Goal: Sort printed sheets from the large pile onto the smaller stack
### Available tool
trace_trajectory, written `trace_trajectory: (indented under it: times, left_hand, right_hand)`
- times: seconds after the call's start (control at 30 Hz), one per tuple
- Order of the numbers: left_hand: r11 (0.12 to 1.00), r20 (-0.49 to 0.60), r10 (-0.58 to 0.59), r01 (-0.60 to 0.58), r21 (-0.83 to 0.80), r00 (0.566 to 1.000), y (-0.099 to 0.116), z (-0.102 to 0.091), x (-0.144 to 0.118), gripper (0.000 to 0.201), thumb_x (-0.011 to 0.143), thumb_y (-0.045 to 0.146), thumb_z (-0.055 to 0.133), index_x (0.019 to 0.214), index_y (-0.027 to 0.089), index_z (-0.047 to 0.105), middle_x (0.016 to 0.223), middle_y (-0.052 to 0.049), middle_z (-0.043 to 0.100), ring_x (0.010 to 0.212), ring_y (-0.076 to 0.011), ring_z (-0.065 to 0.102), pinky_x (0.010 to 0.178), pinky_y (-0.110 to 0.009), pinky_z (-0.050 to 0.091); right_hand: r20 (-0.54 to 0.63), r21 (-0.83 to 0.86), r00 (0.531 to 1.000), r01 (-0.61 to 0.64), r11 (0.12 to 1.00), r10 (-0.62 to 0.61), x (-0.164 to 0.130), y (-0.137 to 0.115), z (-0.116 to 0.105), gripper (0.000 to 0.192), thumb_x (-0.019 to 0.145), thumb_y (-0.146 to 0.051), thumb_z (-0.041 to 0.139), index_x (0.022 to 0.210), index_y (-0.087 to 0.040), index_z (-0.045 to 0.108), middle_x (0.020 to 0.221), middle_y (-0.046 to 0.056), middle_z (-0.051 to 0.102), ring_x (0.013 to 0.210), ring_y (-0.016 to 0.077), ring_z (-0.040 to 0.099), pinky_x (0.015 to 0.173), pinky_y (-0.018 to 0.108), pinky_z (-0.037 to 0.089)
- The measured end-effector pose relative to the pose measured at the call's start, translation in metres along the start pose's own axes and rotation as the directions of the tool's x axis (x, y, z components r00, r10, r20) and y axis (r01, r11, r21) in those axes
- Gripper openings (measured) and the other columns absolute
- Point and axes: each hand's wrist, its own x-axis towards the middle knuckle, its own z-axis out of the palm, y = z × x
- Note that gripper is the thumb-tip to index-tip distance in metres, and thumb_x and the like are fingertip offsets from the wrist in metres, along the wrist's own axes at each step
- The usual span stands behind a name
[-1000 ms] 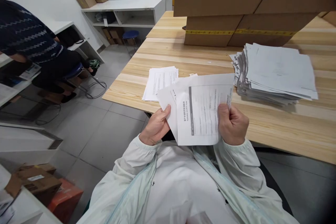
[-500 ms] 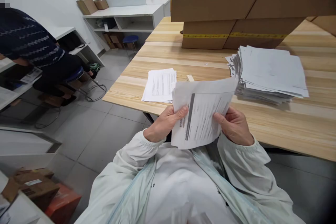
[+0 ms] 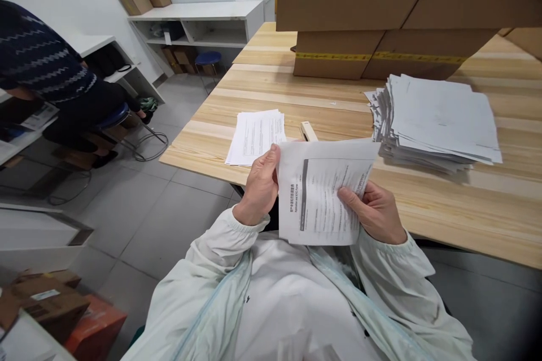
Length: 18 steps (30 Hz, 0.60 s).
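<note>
A printed form [image 3: 322, 203] with a dark bar and lines of text is held up in front of my chest, over the table's near edge. My left hand [image 3: 260, 183] grips its upper left edge, thumb near the corner. My right hand [image 3: 375, 208] pinches the right edge, thumb on the printed face and fingers curled behind. Whether it is one sheet or several, I cannot tell. Beyond my left hand lie some printed sheets [image 3: 256, 134] on the table. Just behind the form is a small pale stapler-like object [image 3: 308, 131], partly hidden.
A thick, uneven stack of paper [image 3: 442, 118] stands on the wooden table [image 3: 220, 118] at the right. Large cardboard boxes [image 3: 339, 53] are piled at the back. To the left, a person [image 3: 46, 62] sits on a stool by white desks. More boxes [image 3: 51, 302] are at lower left.
My left hand has slid up from the form's left side to near its top corner. The form has lowered slightly and straightened; my right hand keeps its grip.
</note>
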Motion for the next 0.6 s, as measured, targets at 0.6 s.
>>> trace_trajectory:
  times: [0.6]
  left_hand:
    - [0.892,0.313,0.165,-0.277,0.358,0.935,-0.028,0.009,0.044,0.025,0.068,0.030,0.085,0.088,0.018,0.074,0.094,-0.004,0.072,0.095,-0.0209,0.064,0.088,-0.032,0.045]
  right_hand:
    - [-0.393,-0.078,0.813,0.436,0.896,-0.430,0.044,0.007,-0.007,0.020,0.072,-0.038,0.084,0.086,-0.028,0.074,0.082,0.001,0.074,0.089,0.0254,0.070,0.086,0.046,0.055]
